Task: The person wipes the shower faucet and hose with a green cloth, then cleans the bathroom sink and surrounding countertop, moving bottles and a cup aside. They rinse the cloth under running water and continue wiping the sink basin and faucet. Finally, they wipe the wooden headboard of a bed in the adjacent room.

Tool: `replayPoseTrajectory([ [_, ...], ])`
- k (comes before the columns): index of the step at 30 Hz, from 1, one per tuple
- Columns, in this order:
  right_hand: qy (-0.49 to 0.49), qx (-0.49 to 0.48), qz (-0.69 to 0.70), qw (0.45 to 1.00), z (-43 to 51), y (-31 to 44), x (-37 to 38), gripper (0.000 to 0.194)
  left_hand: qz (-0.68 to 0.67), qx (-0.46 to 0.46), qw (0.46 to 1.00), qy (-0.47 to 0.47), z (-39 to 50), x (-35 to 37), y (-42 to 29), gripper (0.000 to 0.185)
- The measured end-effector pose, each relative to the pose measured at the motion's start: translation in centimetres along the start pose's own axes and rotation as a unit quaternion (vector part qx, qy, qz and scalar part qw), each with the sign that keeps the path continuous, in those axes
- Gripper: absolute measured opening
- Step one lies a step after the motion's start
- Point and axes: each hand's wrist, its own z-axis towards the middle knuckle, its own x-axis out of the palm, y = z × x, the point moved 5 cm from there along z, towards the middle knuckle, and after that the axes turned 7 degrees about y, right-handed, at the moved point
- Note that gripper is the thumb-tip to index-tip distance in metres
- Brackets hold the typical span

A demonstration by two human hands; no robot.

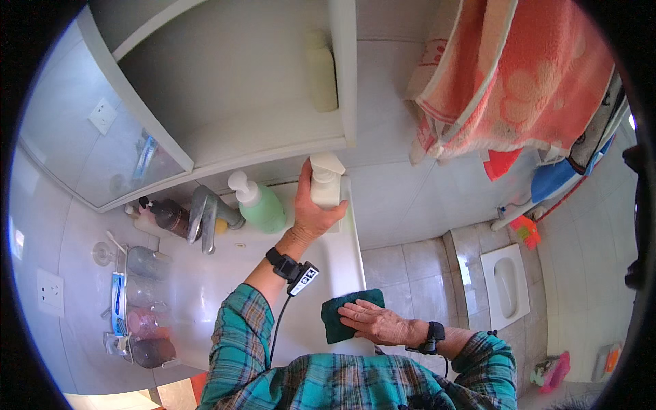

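Note:
My left hand (319,218) is wrapped around a cream pump bottle (326,179) at the back right corner of the white washbasin (328,266). A light green pump bottle (264,210) with a white head stands just to its left. Beside that is the metal faucet (207,218). My right hand (376,323) rests on a dark green scouring pad (333,325) at the basin's right front edge, fingers spread over its top. The thumb on the pad is hidden.
An open cabinet (215,82) holding a pale bottle (322,72) hangs above the basin. Cups (146,289) sit in a wall rack at left. Pink towels (512,92) hang at right, above a squat toilet (506,287). A dark pump bottle (171,218) stands behind the faucet.

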Motion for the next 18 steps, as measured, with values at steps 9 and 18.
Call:
replayPoseTrajectory([
  [9, 0.006, 0.054, -0.052, 0.997, 3.6, -3.8, -1.5, 0.071, -0.039, -0.048, 0.998, 0.001, 2.3, 0.4, 0.2, 0.095],
  [18, -0.001, 0.080, -0.104, 0.991, 5.5, -6.8, -2.2, 0.065, 0.233, 0.047, 0.967, -0.093, -8.9, -4.2, -1.0, 0.091],
])
